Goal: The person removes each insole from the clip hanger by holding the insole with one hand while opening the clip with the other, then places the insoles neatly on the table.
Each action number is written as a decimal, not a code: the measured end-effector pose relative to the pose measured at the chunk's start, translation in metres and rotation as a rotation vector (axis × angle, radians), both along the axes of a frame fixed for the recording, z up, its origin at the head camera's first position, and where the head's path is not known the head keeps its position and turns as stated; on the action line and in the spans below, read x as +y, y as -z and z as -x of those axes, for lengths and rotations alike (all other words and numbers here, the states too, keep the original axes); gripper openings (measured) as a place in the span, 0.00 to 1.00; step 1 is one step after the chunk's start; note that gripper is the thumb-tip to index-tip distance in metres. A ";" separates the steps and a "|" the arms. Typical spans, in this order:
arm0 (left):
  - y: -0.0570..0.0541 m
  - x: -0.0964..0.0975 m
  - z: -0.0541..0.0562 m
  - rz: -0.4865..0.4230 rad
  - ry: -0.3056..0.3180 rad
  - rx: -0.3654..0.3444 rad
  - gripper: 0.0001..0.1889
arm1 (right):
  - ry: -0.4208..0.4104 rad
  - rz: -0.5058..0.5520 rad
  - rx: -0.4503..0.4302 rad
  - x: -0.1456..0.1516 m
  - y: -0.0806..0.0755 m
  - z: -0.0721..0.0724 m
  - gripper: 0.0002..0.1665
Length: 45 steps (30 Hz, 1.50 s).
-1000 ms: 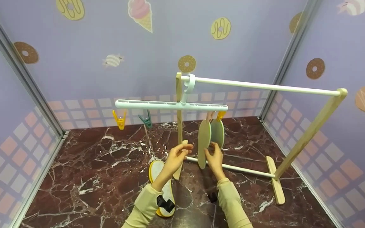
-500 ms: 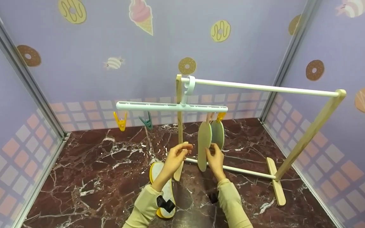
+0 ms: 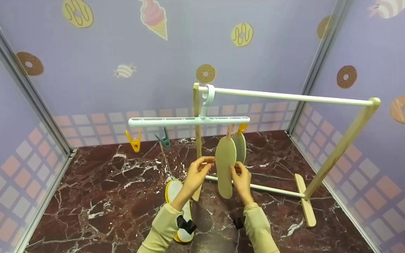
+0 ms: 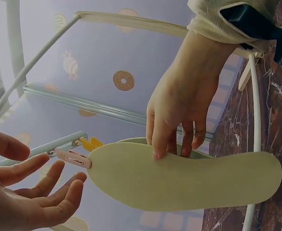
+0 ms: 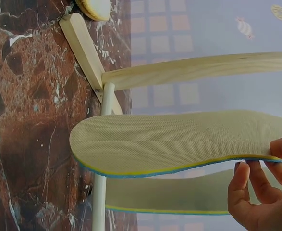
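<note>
A pale green insole (image 3: pixel 225 167) hangs toe-up from a pink clip (image 4: pixel 71 156) on a mint-green hanger (image 3: pixel 164 122). My right hand (image 3: pixel 242 180) pinches its right edge, thumb on the near face and fingers behind, as the left wrist view shows. Beside the insole's left edge is my left hand (image 3: pixel 196 175), its fingers spread and slightly bent, holding nothing. In the left wrist view those fingers are close by the pink clip. Behind the front insole a second one (image 5: pixel 169 195), partly hidden, hangs from a yellow clip (image 3: pixel 243 128).
The hanger hooks over the white bar (image 3: pixel 287 95) of a wooden rack (image 3: pixel 343 147). A yellow clip (image 3: pixel 135 143) and a dark green clip (image 3: pixel 164 140) dangle from its left half. Yellow-edged, pale sole-shaped footwear (image 3: pixel 173 191) lies on the marbled table (image 3: pixel 93 196), partly under my left arm.
The front insole has turned its broad face toward the head camera and tips lower, my right hand staying on its edge. The hanger's left end sits slightly lower. My left hand has barely moved.
</note>
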<state>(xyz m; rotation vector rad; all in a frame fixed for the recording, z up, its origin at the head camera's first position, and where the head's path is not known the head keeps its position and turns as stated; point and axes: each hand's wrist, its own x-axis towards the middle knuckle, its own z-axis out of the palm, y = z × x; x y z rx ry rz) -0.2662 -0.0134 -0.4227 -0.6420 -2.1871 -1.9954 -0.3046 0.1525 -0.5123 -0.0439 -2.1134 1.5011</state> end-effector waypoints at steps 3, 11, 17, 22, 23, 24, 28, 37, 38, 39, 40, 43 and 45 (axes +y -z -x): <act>-0.007 0.002 0.000 0.018 -0.017 0.030 0.13 | 0.006 -0.004 -0.003 0.001 0.000 -0.003 0.06; -0.030 0.013 0.000 0.043 -0.091 0.116 0.13 | 0.010 -0.025 0.013 0.003 -0.001 -0.009 0.06; -0.011 0.023 0.031 0.095 -0.120 0.211 0.15 | 0.010 -0.016 0.007 0.006 -0.002 -0.011 0.06; -0.015 0.028 0.042 0.064 -0.049 0.180 0.17 | -0.004 -0.029 0.022 0.010 -0.001 -0.013 0.07; -0.016 0.029 0.044 0.066 -0.036 0.166 0.18 | -0.004 -0.032 0.022 0.011 -0.001 -0.014 0.07; -0.017 0.030 0.046 0.077 -0.026 0.153 0.19 | -0.001 -0.034 0.021 0.011 -0.001 -0.014 0.07; -0.018 0.033 0.054 0.136 -0.001 0.097 0.20 | 0.010 -0.035 0.017 0.012 -0.002 -0.015 0.07; -0.017 0.038 0.061 0.187 0.043 0.071 0.23 | 0.013 -0.002 0.000 0.015 -0.001 -0.013 0.08; -0.015 0.038 0.062 0.204 0.034 0.090 0.24 | 0.017 -0.005 -0.001 0.015 0.000 -0.013 0.08; -0.013 0.039 0.064 0.222 0.024 0.110 0.24 | 0.020 -0.010 0.001 0.015 0.000 -0.013 0.08; -0.001 0.041 0.076 0.229 0.016 0.140 0.24 | 0.022 -0.012 0.001 0.015 0.000 -0.013 0.08; 0.036 0.048 0.112 0.243 -0.004 0.214 0.25 | 0.022 -0.013 0.005 0.015 0.001 -0.013 0.08; 0.056 0.054 0.136 0.238 0.000 0.201 0.24 | 0.015 -0.006 0.005 0.015 0.001 -0.014 0.08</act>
